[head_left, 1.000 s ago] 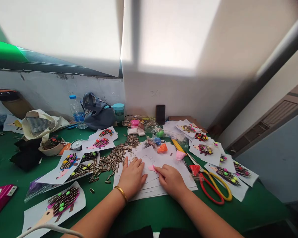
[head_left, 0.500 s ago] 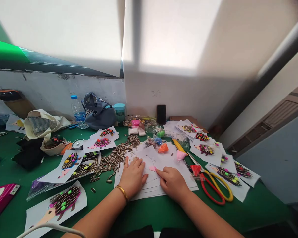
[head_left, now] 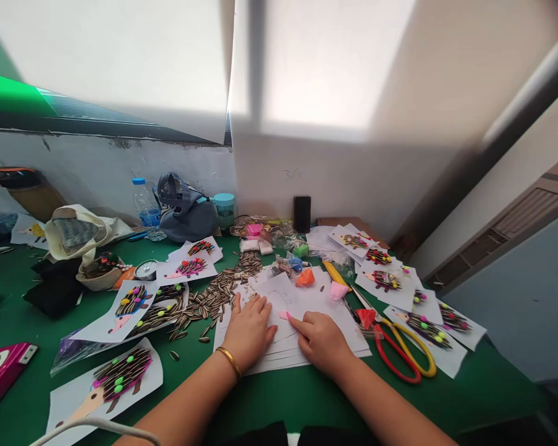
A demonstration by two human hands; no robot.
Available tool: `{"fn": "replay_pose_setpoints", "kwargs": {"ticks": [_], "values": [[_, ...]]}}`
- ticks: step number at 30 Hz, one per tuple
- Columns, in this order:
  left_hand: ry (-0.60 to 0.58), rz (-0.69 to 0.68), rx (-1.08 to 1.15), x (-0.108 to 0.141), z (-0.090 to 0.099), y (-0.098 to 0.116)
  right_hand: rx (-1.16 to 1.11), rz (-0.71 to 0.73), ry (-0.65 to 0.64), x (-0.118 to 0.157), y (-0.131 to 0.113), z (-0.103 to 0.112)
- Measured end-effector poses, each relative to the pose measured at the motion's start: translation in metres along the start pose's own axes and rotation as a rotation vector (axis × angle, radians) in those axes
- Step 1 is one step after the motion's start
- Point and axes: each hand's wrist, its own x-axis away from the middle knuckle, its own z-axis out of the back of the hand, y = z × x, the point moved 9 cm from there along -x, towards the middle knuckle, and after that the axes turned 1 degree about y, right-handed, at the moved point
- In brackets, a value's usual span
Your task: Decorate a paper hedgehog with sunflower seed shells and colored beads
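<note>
My left hand [head_left: 250, 328] lies flat on a white sheet of paper [head_left: 279, 291], fingers stretched out, a gold bangle at the wrist. The sheet carries a thin drawn outline and rests on a stack of paper. On it sits a small flattened piece of pink clay [head_left: 283, 314]. The index finger of my right hand [head_left: 322, 341] points out and presses the clay's right edge, while its other fingers are curled. Beside the left hand spreads a pile of sunflower seeds [head_left: 218, 294]. Lumps of orange clay [head_left: 305, 277] and pink clay [head_left: 339, 291] lie beyond the right hand.
Scissors [head_left: 407, 353] with red and yellow handles lie at right, near a yellow cutter [head_left: 336, 275]. Finished hedgehog pictures [head_left: 121, 384] lie on both sides. A phone [head_left: 302, 214], a bag [head_left: 186, 210] and a water bottle [head_left: 146, 207] stand along the wall.
My right index finger has shifted slightly left across the pink clay, which now looks a little more spread toward the left. My left hand stays in place.
</note>
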Motion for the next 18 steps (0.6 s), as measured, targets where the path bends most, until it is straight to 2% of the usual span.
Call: {"fn": "replay_pose_setpoints", "kwargs": {"ticks": [4,10,18], "values": [[-0.014,0.003,-0.001,-0.0007,0.0003,0.0007,-0.053,-0.008,0.029,-0.0010,0.0026,0.0028],[-0.008,-0.003,-0.004,0.0000,-0.0008,0.0006,0.005,-0.007,-0.038,-0.0051,-0.0003,-0.0022],[0.000,-0.005,-0.008,-0.0004,-0.0016,0.0008,0.020,0.012,-0.038,-0.0076,-0.0038,-0.0037]]}}
